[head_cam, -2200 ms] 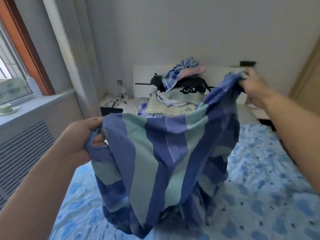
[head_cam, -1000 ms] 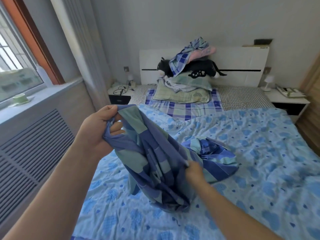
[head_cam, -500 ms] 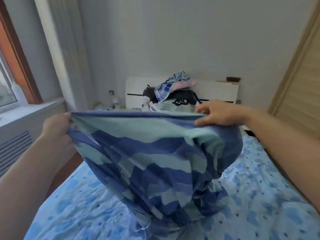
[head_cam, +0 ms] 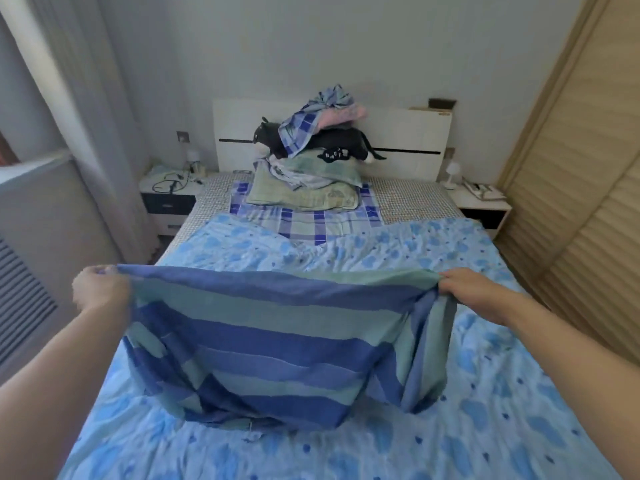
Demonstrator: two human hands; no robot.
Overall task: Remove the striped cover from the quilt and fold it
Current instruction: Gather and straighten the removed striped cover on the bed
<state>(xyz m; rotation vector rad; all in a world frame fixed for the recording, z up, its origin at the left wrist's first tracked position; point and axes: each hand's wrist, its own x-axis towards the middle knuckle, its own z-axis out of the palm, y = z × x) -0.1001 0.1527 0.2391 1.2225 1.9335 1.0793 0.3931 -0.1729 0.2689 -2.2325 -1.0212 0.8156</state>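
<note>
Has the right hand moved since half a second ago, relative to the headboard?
Yes. The right hand has dropped and swung out right: it was level with the headboard, and now grips the striped cover well below it, over the quilt.

Both bare forearms reach forward and spread wide apart, the left hand (head_cam: 100, 289) closed in a fist with knuckles turned outward and the right hand (head_cam: 474, 289) palm down with fingers pinched, each gripping a top corner of the blue-and-green striped fabric cover (head_cam: 277, 341).
</note>
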